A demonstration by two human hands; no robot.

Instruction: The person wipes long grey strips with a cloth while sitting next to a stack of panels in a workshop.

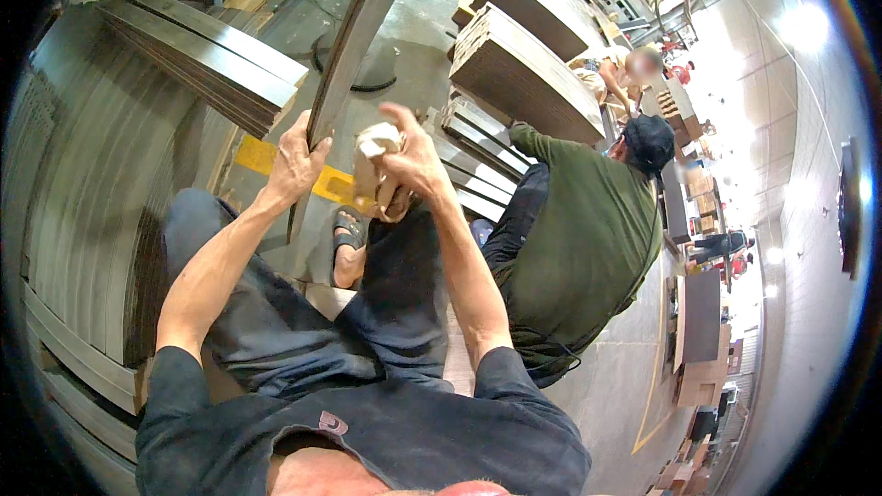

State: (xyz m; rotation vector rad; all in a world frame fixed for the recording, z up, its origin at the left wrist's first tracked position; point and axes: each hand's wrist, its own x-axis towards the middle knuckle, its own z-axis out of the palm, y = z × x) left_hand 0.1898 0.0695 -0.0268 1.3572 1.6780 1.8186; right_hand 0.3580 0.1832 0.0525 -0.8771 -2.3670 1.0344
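Note:
A long, narrow grey-brown board (pixel 360 37) stands tilted in front of me, its upper end leaning away. Its lower part is gripped by my left hand (pixel 296 165), with the fingers wrapped round the edge. Just right of the board, my right hand (pixel 413 161) is closed on a crumpled off-white and tan cloth (pixel 378 141), part of which hangs below the fingers. A gap shows between the cloth and the board. Below the hands are my dark-trousered knees and a sandalled foot (pixel 348 243).
Stacked boards (pixel 197 55) lie at the far left, beside a large stack (pixel 101 193) close on my left. More stacks (pixel 524 64) stand ahead to the right. A co-worker in a green shirt (pixel 588 248) and dark cap sits close on my right. Yellow tape (pixel 257 156) marks the floor.

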